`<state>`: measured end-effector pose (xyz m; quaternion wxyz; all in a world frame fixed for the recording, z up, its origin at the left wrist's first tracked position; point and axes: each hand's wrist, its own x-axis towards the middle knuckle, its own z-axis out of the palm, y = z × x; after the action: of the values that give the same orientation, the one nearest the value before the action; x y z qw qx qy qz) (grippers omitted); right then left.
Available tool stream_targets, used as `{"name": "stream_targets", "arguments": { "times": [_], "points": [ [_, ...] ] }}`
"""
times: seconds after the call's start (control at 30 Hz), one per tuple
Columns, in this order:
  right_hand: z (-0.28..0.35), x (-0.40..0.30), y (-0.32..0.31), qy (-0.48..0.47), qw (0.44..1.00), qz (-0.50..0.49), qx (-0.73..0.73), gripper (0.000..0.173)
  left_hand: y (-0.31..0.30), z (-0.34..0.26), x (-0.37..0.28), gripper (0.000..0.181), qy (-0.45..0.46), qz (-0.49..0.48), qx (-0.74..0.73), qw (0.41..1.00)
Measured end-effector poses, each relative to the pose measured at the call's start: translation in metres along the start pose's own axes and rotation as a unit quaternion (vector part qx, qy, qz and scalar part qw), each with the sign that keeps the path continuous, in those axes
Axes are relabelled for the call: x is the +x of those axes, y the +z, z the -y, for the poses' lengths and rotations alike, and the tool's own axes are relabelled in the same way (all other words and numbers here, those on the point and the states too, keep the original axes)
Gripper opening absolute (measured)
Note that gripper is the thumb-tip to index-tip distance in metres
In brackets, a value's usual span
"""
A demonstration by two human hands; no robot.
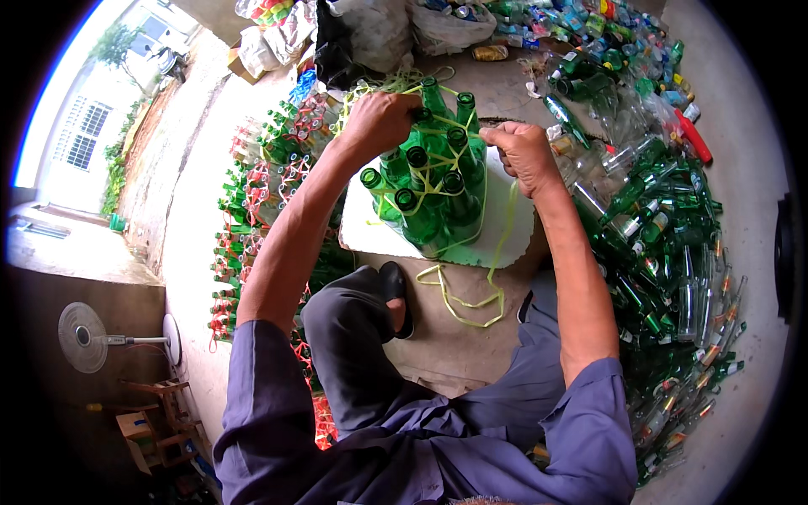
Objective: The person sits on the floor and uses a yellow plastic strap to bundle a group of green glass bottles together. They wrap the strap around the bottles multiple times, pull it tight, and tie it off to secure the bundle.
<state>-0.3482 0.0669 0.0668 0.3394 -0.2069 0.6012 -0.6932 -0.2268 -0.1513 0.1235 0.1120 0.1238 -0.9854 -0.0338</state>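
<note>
Several green glass bottles stand upright in a tight cluster on a white board before me. Pale yellow-green plastic strap criss-crosses between their necks and runs round the outside. At the cluster's back left, my left hand is closed on a piece of the strap, close beside the bottle necks. My right hand pinches another length at the right side, thumb against fingers. From below that hand a loose tail of strap drops over the board's edge and loops on the floor.
Rows of bottles bound with red strap stand to the left. Loose glass bottles are heaped along the right, with plastic bottles behind. Filled sacks sit at the back. A pedestal fan is at far left.
</note>
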Motion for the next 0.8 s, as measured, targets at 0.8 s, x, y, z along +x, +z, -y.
{"name": "stream_targets", "arguments": {
  "times": [0.8],
  "points": [
    [-0.002, 0.003, -0.013, 0.016, 0.997, -0.018, 0.069, 0.01, 0.009, -0.049, -0.013, 0.036, 0.302, -0.072, -0.101, 0.945]
  ]
}}
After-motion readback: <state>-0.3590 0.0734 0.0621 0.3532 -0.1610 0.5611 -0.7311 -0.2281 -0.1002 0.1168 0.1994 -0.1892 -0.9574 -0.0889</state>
